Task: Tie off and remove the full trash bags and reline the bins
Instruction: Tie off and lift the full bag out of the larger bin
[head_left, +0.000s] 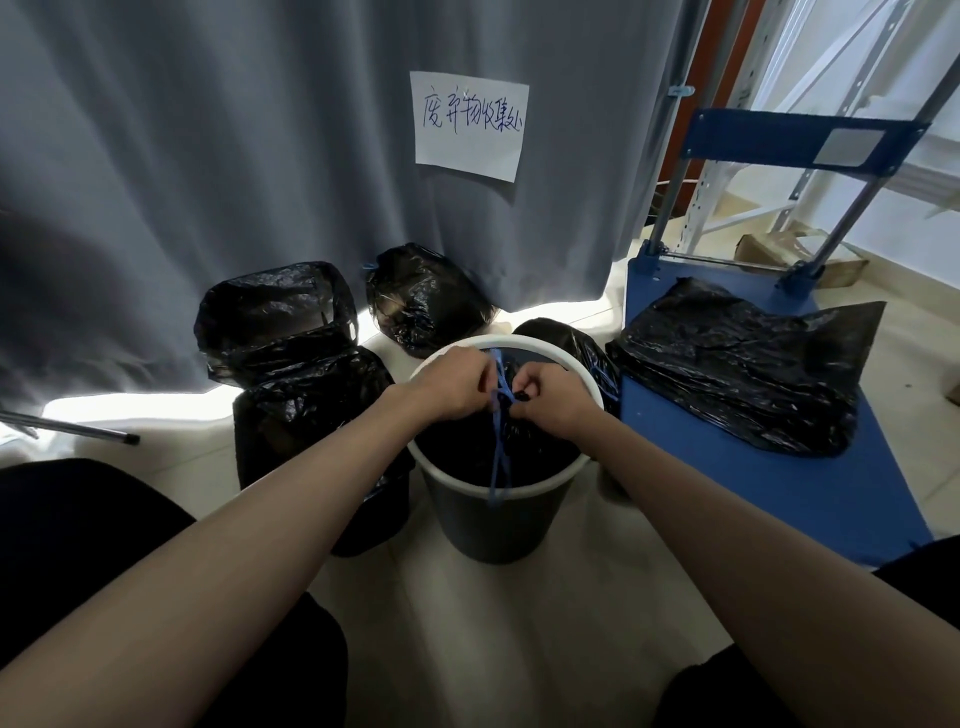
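— Head view: where do the hands sit?
— Both are over the round bin (506, 519). The left hand (451, 382) and right hand (556, 400) lie close together, each pinching the blue drawstring (500, 457) of the black bag (540, 447) inside it.
— Other bags?
— A tied bag (426, 301) lies by the curtain (260, 156); loose bags (743, 364) rest on the blue cart (831, 493).

A paper sign (469, 126) on the curtain (208, 156) reads, seemingly, "废弃物收集处".
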